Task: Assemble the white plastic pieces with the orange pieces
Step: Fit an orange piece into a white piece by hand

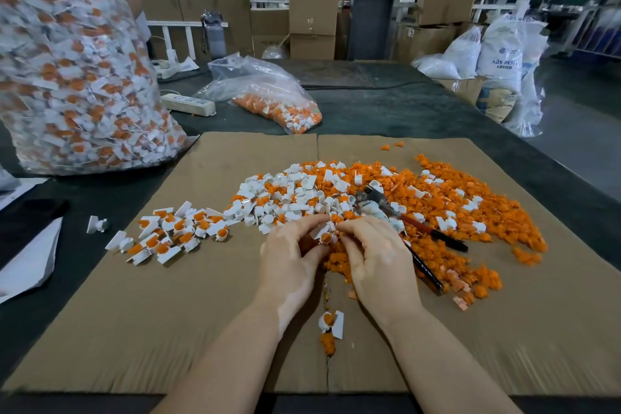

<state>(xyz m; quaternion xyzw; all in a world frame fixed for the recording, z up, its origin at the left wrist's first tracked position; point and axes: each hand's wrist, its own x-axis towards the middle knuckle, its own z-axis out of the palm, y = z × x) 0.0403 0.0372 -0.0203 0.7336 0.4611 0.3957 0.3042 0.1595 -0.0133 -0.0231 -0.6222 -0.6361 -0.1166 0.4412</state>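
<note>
Bright, even indoor light, window glare top left, wide-angle bending and blur toward the edges.

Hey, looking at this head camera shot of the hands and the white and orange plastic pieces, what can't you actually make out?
Head view only:
- The white plastic piece with an orange insert, pinched between left hand and right hand: fingers hide whether it is fully seated.
- Red-and-black-handled pliers: the jaws are partly buried in the orange pieces.
- Large clear plastic bag of assembled pieces: blurred, cut off by the left edge.
</note>
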